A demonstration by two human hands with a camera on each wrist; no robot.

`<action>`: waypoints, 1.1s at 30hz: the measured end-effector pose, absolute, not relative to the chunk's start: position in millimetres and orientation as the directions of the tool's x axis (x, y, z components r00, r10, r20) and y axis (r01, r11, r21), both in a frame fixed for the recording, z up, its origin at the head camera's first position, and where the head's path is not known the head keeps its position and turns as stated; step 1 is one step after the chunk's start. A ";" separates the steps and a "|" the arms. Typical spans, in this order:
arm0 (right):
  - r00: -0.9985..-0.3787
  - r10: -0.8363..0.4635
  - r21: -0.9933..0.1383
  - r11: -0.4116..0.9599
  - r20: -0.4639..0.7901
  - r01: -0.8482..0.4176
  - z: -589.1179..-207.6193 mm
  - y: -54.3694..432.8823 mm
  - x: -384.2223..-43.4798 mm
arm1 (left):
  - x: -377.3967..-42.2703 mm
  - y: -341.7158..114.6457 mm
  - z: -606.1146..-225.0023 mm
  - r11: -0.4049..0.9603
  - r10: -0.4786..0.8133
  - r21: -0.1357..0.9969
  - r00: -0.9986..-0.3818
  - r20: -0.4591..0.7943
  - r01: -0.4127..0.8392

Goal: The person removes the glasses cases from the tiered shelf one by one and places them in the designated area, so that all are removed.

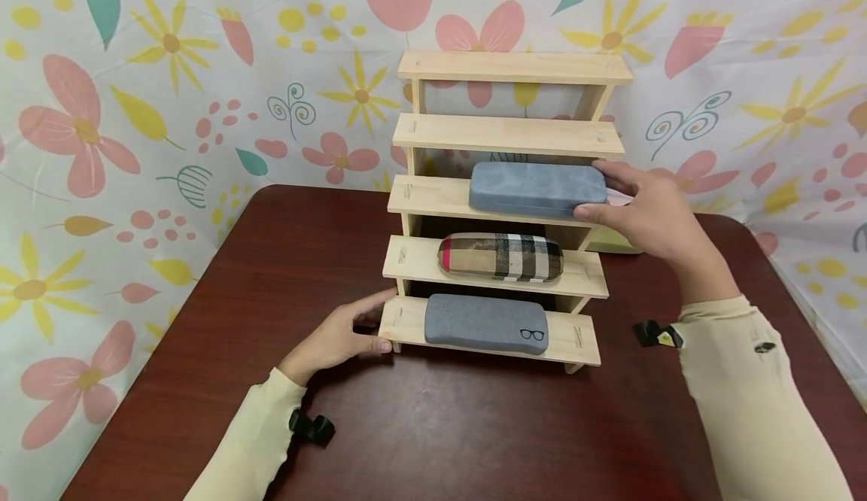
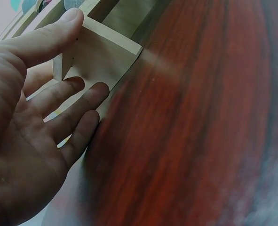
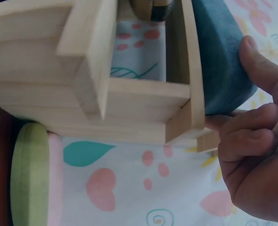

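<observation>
Left hand (image 1: 342, 338): fingers loosely spread, rested against the near left end of the five-step pale wooden shelf (image 1: 508, 132).
Lowest step (image 1: 571, 338): a flat, cloth-like grey case (image 1: 484, 324).
Next step (image 1: 415, 256): a rounded, tan checked case (image 1: 501, 256).
Middle step (image 1: 433, 196): a long blue box-shaped case (image 1: 531, 189) is set toward the right.
Right hand (image 1: 653, 207): blue case pinched at its right end.
Feel: likely light, stiff, not slippery; best held by its ends.
</observation>
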State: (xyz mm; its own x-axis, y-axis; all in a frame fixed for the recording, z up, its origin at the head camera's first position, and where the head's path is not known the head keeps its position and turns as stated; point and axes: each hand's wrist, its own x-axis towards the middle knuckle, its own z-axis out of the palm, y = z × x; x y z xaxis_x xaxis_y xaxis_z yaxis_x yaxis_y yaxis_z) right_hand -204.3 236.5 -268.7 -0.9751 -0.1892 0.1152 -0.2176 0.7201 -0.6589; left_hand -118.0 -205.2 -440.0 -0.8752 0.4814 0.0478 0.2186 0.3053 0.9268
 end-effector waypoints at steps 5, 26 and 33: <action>-0.970 -0.231 -0.624 0.749 0.070 -0.223 -267.7 224.6 -209.8 | -117.6 -206.2 -441.6 0.307 0.483 0.925 -0.874 0.053 0.226; -0.946 -0.320 -0.578 0.765 0.045 -0.286 -266.8 202.7 -217.5 | -120.2 -203.8 -439.3 0.317 0.488 0.922 -0.872 0.040 0.220; -0.952 -0.305 -0.555 0.786 0.038 -0.274 -266.9 198.2 -216.9 | -118.8 -206.0 -441.4 0.333 0.479 0.914 -0.876 0.049 0.233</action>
State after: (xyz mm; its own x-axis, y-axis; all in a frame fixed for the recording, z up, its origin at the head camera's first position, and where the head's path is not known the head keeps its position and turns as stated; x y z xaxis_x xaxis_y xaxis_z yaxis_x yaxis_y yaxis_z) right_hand -216.9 198.2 -266.9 -0.9516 -0.3050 0.0377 -0.2738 0.7857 -0.5548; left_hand -118.8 -206.0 -441.4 -0.8765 0.4789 0.0489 0.2328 0.3327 0.9139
